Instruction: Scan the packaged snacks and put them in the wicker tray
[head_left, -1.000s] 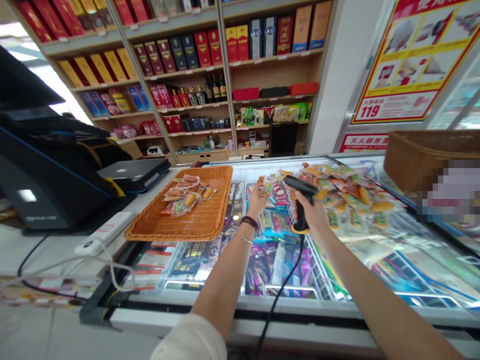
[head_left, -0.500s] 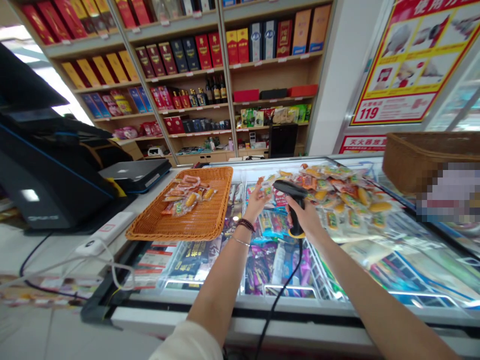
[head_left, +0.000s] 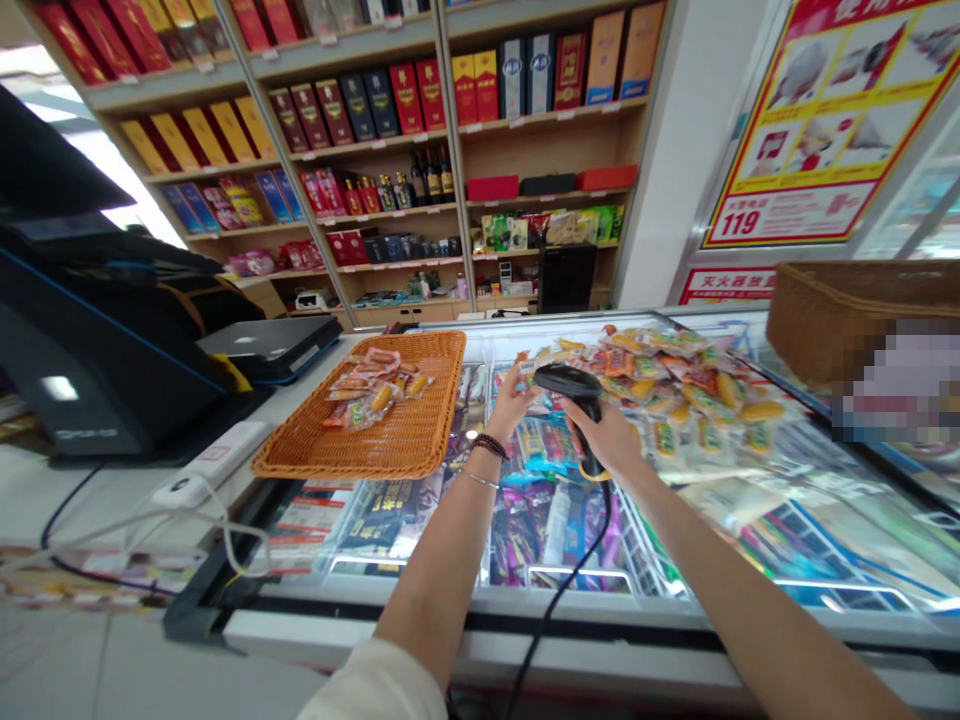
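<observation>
My right hand (head_left: 600, 432) is wrapped round the handle of a black corded scanner (head_left: 571, 382), its head pointing left toward my other hand. My left hand (head_left: 513, 402) is raised over the glass-topped freezer, fingers curled at a small wrapped item (head_left: 527, 372) partly hidden by the fingers and scanner. Left of it, an orange wicker basket (head_left: 300, 456) holds several packaged sausages (head_left: 381, 392). To the right, a pile of wrapped sausages and corn-like snacks (head_left: 675, 385) lies on the glass.
A black terminal (head_left: 82, 350), a grey flat device (head_left: 270, 345) and a white power strip (head_left: 214, 462) stand at left. A brown basket (head_left: 847, 320) sits at right. The scanner's black cable (head_left: 555, 600) hangs over the freezer's front edge.
The scanner and my right hand have shifted slightly left, bringing the scanner head closer to my left hand. My left hand has barely moved.
</observation>
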